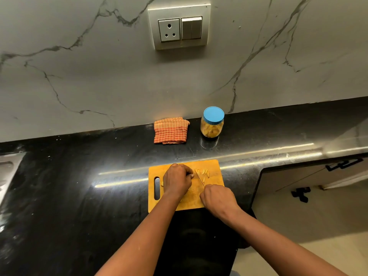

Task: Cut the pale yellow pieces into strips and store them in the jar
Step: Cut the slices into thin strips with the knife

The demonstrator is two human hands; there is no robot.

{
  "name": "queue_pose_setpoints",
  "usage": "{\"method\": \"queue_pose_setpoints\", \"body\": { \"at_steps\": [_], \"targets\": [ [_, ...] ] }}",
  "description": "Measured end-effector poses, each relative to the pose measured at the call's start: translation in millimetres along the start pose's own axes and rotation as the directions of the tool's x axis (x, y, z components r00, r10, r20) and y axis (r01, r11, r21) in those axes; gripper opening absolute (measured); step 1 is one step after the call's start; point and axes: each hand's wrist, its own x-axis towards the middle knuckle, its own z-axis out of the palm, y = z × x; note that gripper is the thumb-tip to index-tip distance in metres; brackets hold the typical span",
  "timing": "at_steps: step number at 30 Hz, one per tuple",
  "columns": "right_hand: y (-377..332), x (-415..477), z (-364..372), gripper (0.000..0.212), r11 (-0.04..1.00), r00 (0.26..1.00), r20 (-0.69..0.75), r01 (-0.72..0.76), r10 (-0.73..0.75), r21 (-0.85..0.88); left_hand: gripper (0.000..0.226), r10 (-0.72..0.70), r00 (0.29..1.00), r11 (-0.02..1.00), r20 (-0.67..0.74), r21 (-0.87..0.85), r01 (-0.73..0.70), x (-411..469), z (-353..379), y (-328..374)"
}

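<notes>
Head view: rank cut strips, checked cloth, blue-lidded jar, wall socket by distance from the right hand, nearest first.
From the right hand:
1. Pale yellow cut strips, just beyond it on the orange cutting board.
2. Clear plastic jar with blue lid, farther back near the wall.
3. Orange checked folded cloth, back and to the left; close to the jar's range.
4. White wall socket, high on the marble wall.

Checked cloth [171, 130] folded by wall; socket plate [179, 26] above.

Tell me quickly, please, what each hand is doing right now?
Left hand: closed, fingertips pinning a pale yellow piece on the cutting board.
Right hand: shut on the knife, blade angled toward the cut strips.
</notes>
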Motion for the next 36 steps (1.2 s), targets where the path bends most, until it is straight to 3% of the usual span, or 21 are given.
{"method": "queue_pose_setpoints", "body": {
  "at_steps": [14, 21, 29, 36],
  "targets": [
    [-6.2, -9.2, -4.0, 0.033, 0.995, 1.0, -0.023, -0.002, 0.005, 0.097, 0.014, 0.053, 0.998, 0.999, 0.023, 0.001, -0.053, 1.8, -6.5, -7.7],
    [-14.7, -13.3, -6.2, 0.036, 0.991, 0.991, 0.013, 0.13, -0.131, 0.037, 0.013, 0.097, 0.994, 0.995, 0.05, -0.018, -0.096, 2.9, -11.4, -11.5],
    [-11.5, -11.1, -5.5, 0.037, 0.996, 0.996, 0.047, 0.079, -0.08, 0.028, 0.015, 0.09, 0.994, 0.995, 0.055, -0.045, -0.087, 4.4, -16.0, -14.4],
    [-9.7, -15.4, -10.1, 0.033, 0.998, 0.997, 0.049, 0.068, -0.068, -0.017, 0.016, 0.126, 0.98, 0.986, 0.155, -0.132, -0.106, 10.0, -32.8, -24.0]
  ]
}}
